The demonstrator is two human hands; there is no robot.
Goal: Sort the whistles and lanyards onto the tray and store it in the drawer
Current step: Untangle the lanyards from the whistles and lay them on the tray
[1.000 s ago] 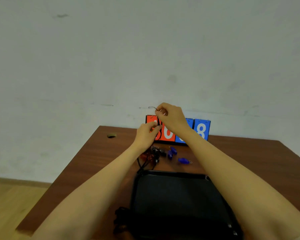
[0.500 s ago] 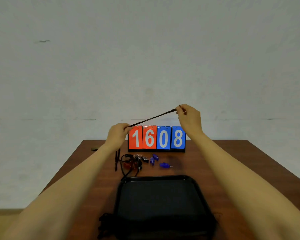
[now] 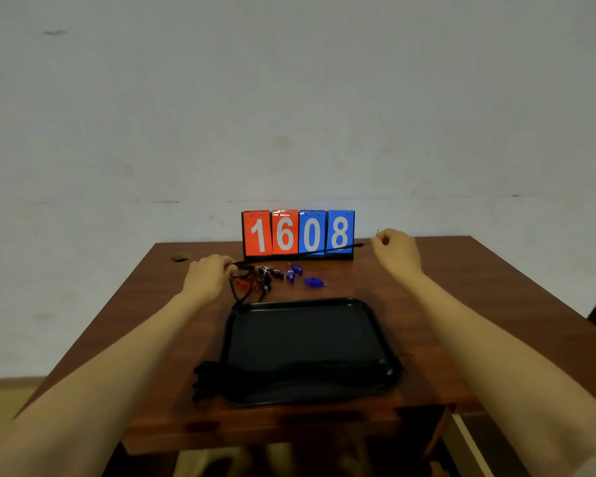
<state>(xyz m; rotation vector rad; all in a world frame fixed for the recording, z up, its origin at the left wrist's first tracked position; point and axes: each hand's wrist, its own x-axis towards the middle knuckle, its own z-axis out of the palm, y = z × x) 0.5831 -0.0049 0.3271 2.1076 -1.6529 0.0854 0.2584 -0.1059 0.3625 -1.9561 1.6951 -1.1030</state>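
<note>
Head view, the only one we have. We take the black tray (image 3: pixel 372 315) as our landmark; it lies flat on the brown table (image 3: pixel 444 304), and its middle looks bare.

The left hand (image 3: pixel 207 275) sits beyond the tray's far left corner, low over the table. Its fingers are curled and pinch one end of a black lanyard (image 3: pixel 341 248). The right hand (image 3: pixel 398 249) is beyond the tray's far right corner, a bit higher, with finger and thumb pinched on the other end, where we see a small metal clip. The hands are well apart and the lanyard runs taut between them, slanting up toward the right hand. It is off the table and not on the tray.

Just beyond the tray's far left corner, beside the left hand, is a tangled pile (image 3: pixel 255 282) of black cords with red and dark whistles; we cannot count them. Beyond the middle of the tray's far rim lie blue whistles (image 3: pixel 312 281), loose on the table and apart from the tray.

A bundle of black cords (image 3: pixel 205 376) lies at the tray's near left corner, across its rim and partly on the table.

Farther beyond the tray, behind the taut lanyard, a scoreboard (image 3: pixel 298 234) stands upright, reading 1608, red then blue.
</note>
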